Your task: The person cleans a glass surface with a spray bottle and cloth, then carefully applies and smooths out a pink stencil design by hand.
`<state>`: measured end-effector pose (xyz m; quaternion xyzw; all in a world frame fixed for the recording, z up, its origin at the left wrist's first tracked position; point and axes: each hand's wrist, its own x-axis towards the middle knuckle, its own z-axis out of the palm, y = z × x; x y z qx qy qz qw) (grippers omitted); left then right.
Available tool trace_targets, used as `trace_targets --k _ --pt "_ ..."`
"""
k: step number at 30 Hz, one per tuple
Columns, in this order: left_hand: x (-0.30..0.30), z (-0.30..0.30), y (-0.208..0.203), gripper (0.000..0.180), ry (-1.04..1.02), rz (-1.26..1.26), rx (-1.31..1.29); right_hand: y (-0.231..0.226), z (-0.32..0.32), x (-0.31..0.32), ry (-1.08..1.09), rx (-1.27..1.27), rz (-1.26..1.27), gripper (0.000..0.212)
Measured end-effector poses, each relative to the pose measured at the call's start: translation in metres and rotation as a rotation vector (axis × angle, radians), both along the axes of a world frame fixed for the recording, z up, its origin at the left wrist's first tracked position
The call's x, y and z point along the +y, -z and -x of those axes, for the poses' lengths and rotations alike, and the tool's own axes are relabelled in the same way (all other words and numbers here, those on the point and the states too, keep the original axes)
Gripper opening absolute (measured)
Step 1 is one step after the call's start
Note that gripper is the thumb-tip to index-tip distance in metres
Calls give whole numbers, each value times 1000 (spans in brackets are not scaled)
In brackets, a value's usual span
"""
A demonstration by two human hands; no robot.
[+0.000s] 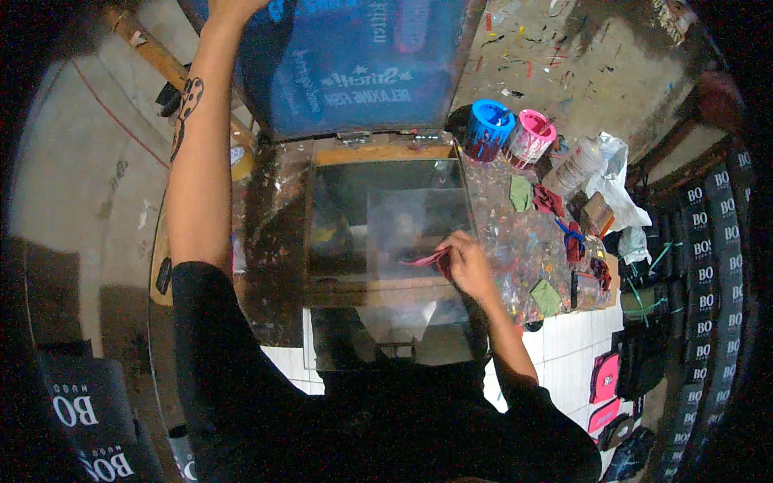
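At the top edge, my left hand (237, 5) reaches up against a raised blue printing screen (362, 88); the picture's edge cuts off its fingers, so its hold cannot be made out. My right hand (467, 262) pinches a small dark-red cloth (427, 260), slightly blurred. It is over a glass plate (338, 241) that lies flat in front of me. A pale, translucent rectangle (394, 217) shows at the middle of the plate, partly behind the cloth.
Right of the plate, a paint-spattered tabletop (507, 241) bears a blue paint tub (489, 133), a pink paint tub (531, 138), a clear bottle (576, 165), a crumpled white bag (616, 177) and green cloth scraps (546, 298). Tape (241, 163) lies at the left. Stacked black printed pieces (700, 298) stand far right.
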<state>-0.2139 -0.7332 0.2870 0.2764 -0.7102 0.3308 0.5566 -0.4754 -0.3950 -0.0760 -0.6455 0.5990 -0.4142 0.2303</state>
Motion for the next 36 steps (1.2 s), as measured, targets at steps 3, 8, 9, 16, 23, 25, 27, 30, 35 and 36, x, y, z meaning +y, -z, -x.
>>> trace_targets --k 3,8,9,16,23,25,27,30,35,36 --pt "24 1 3 85 -34 -46 -6 11 13 -14 154 127 1 23" --pt "52 -2 62 78 49 -69 -60 32 -18 7 365 653 -90 51" --pt "107 26 102 53 62 -151 15 45 -20 15 434 630 -46 52" --pt "257 4 342 55 -59 -1416 -95 95 -1 8 272 628 -15 38" --pt "274 -9 404 28 -16 -1573 78 56 -7 -107 112 213 165 36" --pt "270 -9 410 25 -64 -1593 -32 74 -10 -134 -8 100 192 37" --pt "275 -11 412 24 -89 -1558 -18 75 -18 -135 40 368 231 34" --pt "279 -16 411 23 -109 -1550 12 57 -51 -129 113 703 168 21" --pt "284 -14 424 20 -32 -1497 68 77 -66 -126 7 573 223 17" --pt "284 -14 426 19 -21 -1462 70 84 -68 -114 -100 604 195 18"
